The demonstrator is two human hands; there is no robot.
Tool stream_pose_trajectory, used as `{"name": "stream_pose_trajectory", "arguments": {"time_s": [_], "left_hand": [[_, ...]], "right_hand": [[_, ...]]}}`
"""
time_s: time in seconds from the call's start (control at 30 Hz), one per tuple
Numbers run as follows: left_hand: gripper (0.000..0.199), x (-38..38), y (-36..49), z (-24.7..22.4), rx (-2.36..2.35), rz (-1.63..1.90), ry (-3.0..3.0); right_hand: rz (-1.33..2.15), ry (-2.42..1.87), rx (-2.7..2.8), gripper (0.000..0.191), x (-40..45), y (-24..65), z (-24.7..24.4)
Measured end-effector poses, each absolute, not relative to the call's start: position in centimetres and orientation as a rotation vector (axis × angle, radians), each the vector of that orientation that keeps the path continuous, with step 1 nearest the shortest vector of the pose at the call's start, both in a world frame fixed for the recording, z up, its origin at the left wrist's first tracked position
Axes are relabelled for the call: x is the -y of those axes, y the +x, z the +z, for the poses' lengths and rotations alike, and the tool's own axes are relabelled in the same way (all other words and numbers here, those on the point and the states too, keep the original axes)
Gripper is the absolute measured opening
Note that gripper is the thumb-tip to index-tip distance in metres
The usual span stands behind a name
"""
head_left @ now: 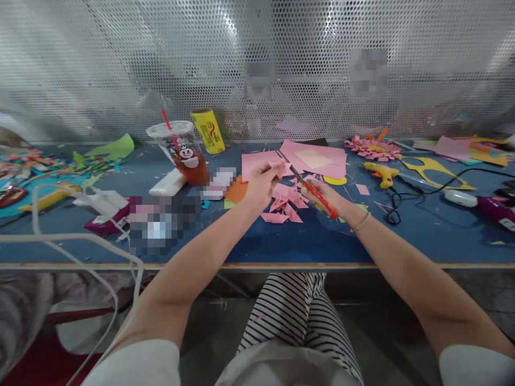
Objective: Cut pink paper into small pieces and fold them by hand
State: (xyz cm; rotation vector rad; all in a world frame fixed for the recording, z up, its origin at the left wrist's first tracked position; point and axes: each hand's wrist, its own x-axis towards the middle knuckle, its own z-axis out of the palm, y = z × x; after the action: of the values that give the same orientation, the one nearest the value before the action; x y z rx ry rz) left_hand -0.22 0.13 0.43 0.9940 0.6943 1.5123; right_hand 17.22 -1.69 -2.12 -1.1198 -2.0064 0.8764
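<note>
Between the fingertips of my left hand (263, 181) is a small piece of pink paper (287, 167), pinched above the table. My right hand (325, 194) is wrapped round the red handles of a pair of scissors (296, 175). The scissors' blades point up and left, spread apart around the pink piece; whether they touch it I cannot tell. Below both hands lies a pile of cut pink paper pieces (286, 203). Behind them are larger pink sheets (332, 160), with a pale cream piece (313, 158) on top.
Left of my hands stand a plastic drink cup (193, 167) with a red straw and a yellow tube (209, 134). To the right lie a yellow glue gun (382, 173) with a black cord, a pink fringed paper ring (374, 147) and yellow paper offcuts (432, 170). White cables (80, 238) cross the left side.
</note>
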Motion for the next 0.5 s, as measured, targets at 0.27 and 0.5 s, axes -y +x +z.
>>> {"name": "stream_pose_trajectory", "arguments": {"time_s": [0.27, 0.5], "left_hand": [[0.024, 0.06, -0.08, 0.37, -0.704, 1.497, 0.998], [0.021, 0.21, -0.1, 0.37, -0.719, 1.482, 1.045]], "right_hand": [[0.852, -1.143, 1.998, 0.039, 1.81, 17.14, -1.96], [0.844, -1.182, 2.012, 0.037, 1.73, 17.36, -1.94]]}}
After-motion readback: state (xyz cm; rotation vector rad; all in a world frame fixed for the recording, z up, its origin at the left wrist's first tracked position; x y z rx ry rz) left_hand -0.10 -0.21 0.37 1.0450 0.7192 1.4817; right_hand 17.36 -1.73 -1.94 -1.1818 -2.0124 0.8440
